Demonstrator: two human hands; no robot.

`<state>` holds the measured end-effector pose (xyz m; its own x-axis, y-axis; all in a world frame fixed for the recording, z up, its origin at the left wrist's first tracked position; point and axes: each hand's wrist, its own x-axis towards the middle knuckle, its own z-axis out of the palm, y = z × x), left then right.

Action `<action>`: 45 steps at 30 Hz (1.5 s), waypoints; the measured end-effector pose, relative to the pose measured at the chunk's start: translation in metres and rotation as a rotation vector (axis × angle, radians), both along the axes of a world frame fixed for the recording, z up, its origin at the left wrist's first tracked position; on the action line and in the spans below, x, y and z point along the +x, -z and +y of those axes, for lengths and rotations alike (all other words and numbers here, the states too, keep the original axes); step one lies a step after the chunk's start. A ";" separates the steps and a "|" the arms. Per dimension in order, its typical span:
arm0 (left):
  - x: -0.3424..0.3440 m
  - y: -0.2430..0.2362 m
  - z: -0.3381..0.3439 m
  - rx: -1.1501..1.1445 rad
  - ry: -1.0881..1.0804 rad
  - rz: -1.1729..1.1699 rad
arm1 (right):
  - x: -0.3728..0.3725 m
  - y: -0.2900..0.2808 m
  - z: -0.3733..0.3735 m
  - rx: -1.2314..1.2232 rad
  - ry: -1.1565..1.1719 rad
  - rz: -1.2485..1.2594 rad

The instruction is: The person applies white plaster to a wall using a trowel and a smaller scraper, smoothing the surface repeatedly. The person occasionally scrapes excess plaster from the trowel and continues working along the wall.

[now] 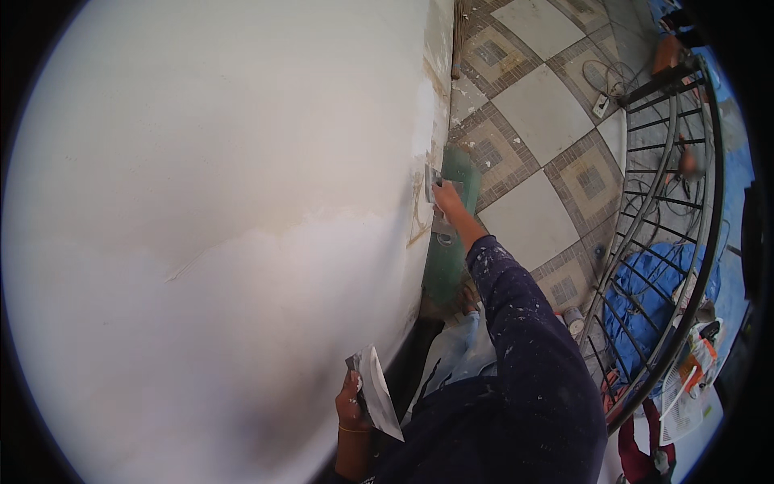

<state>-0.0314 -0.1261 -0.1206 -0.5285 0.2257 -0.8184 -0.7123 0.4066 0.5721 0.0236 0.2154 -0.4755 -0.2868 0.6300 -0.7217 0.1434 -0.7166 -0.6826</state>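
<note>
My left hand (350, 403), at the lower middle, is closed round a wide steel plastering trowel (379, 395), whose blade is tilted. My right hand (447, 198) reaches out, closed on a smaller metal putty blade (430, 182) at the edge of the white wall (201, 129); whether the blade touches it I cannot tell. The wall has uneven pale patches and a rough, scraped edge beside that blade. Under my right hand is a long green board (442, 270). My dark sleeve is spattered with white.
A patterned tiled floor (540, 113) runs to the right, bordered by a curved black railing (713, 161). Cables, a white power strip (601, 105) and a can (573, 323) lie near it. Beyond the bars are a blue sheet (653, 298) and assorted items, including a white perforated basket (677, 411).
</note>
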 end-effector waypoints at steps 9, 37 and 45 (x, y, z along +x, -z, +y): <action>0.011 0.005 -0.031 0.121 -0.075 -0.165 | -0.058 -0.009 0.041 0.050 -0.022 0.070; 0.011 0.034 -0.074 0.706 0.101 -0.246 | -0.088 -0.701 0.061 0.924 -0.024 -0.016; 0.003 -0.025 0.000 1.308 0.177 -0.731 | 0.021 -0.643 -0.067 1.997 -0.648 0.522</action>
<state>-0.0283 -0.1264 -0.0953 0.0062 0.9982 -0.0591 -0.9901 0.0144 0.1394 0.0443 0.1486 0.1674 -0.6141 0.0052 0.7892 -0.3912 0.8665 -0.3101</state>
